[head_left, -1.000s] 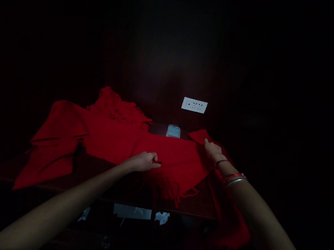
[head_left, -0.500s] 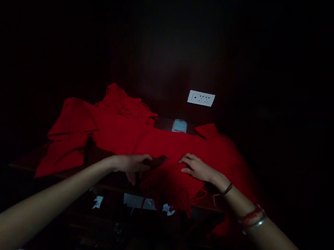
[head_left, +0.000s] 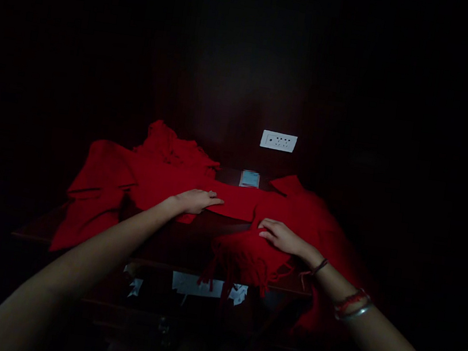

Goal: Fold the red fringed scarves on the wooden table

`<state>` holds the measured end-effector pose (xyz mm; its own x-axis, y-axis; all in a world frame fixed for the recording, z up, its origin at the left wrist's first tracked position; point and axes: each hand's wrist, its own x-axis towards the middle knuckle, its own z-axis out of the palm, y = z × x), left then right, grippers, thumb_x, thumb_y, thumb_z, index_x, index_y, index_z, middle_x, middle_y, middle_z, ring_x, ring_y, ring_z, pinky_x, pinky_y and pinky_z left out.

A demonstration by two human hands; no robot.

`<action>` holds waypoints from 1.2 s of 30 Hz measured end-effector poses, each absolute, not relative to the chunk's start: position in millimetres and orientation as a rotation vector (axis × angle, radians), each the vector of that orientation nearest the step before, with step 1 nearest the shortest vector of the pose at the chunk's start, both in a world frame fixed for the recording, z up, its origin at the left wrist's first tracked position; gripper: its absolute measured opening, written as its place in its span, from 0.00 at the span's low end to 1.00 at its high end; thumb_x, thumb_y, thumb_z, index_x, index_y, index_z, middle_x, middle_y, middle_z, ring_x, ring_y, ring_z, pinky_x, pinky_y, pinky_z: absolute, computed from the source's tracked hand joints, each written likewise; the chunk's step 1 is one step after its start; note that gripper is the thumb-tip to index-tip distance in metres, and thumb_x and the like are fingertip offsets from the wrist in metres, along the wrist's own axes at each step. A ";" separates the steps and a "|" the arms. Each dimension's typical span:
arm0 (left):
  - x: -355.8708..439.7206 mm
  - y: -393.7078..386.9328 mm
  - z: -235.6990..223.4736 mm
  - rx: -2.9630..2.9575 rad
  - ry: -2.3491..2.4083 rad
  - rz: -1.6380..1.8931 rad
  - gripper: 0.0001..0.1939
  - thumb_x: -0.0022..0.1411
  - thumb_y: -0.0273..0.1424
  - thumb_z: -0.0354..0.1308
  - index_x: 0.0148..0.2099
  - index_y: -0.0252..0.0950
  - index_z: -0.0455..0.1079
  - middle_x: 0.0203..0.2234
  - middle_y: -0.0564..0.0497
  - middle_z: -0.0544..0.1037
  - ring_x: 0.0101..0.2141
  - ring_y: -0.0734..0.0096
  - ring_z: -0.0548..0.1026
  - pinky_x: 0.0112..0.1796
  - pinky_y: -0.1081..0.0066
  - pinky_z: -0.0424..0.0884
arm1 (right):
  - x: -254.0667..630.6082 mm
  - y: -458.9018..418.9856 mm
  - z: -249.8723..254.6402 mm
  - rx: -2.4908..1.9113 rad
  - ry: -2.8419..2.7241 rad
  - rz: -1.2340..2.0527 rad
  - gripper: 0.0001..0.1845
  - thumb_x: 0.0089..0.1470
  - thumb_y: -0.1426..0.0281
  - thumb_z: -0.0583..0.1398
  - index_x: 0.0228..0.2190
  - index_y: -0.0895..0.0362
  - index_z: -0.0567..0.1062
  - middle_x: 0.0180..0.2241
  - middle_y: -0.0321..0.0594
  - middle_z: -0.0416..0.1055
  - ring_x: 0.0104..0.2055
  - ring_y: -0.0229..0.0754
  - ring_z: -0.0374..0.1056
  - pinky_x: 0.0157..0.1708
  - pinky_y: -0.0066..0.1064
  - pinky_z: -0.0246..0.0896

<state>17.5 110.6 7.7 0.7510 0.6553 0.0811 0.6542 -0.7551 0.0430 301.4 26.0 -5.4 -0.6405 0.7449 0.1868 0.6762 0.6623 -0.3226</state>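
A red fringed scarf [head_left: 237,200] lies spread and folded across a dark table in the middle of the view. My left hand [head_left: 196,200] rests on its central stretch, fingers extended to the right and palm down. Farther right, my right hand [head_left: 281,236] has its fingers curled into the cloth, just above a fringed end [head_left: 244,258] that droops over the table's front edge. Dark wood shows between the two hands. Beneath the fingers of my right hand the gripped fold is partly hidden.
Bunched red fabric [head_left: 168,146] with fringe sits at the back left. A small pale card-like item [head_left: 250,179] lies at the back, below a white wall socket [head_left: 279,141]. White papers [head_left: 196,284] show under the table's front edge [head_left: 147,263]. The surroundings are very dark.
My left hand has moved up and slightly left, from the fringed end onto the scarf's middle. The fringed end has shifted a little rightward, baring more wood. My right hand stays nearly in place.
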 end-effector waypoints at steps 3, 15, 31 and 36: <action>19.3 118.1 22.6 2.835 1.163 0.259 0.23 0.49 0.24 0.50 0.49 0.41 0.61 0.42 0.50 0.68 0.40 0.68 0.66 0.40 0.75 0.59 | 316.5 31.9 16.0 -1.127 -2.615 0.711 0.12 0.50 0.65 0.51 0.28 0.60 0.69 0.29 0.38 0.65 0.31 0.35 0.60 0.34 0.27 0.55; 36.4 149.7 31.1 2.650 1.154 0.310 0.07 0.53 0.28 0.47 0.30 0.35 0.66 0.26 0.53 0.71 0.28 0.74 0.67 0.29 0.79 0.61 | 251.2 85.9 7.5 -1.326 -2.488 0.058 0.18 0.42 0.65 0.59 0.35 0.61 0.67 0.36 0.46 0.66 0.36 0.41 0.61 0.36 0.29 0.54; 43.8 97.7 2.1 3.222 1.341 0.297 0.16 0.57 0.28 0.45 0.49 0.36 0.53 0.36 0.45 0.69 0.36 0.64 0.69 0.32 0.71 0.64 | 271.6 104.0 -1.5 -1.130 -2.219 0.466 0.10 0.47 0.70 0.53 0.34 0.57 0.57 0.24 0.33 0.63 0.25 0.34 0.60 0.26 0.25 0.55; 42.6 122.4 35.5 3.038 1.318 0.520 0.11 0.57 0.25 0.43 0.42 0.34 0.59 0.31 0.47 0.71 0.33 0.69 0.70 0.33 0.74 0.64 | 286.4 85.6 3.6 -1.191 -2.400 0.396 0.26 0.44 0.62 0.56 0.44 0.57 0.56 0.41 0.46 0.63 0.41 0.42 0.60 0.38 0.34 0.55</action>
<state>42.6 122.4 35.5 0.6465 0.6726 0.3601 0.7374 -0.6719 -0.0688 286.4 85.6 3.6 -0.5389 0.8046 0.2495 0.6819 0.5906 -0.4316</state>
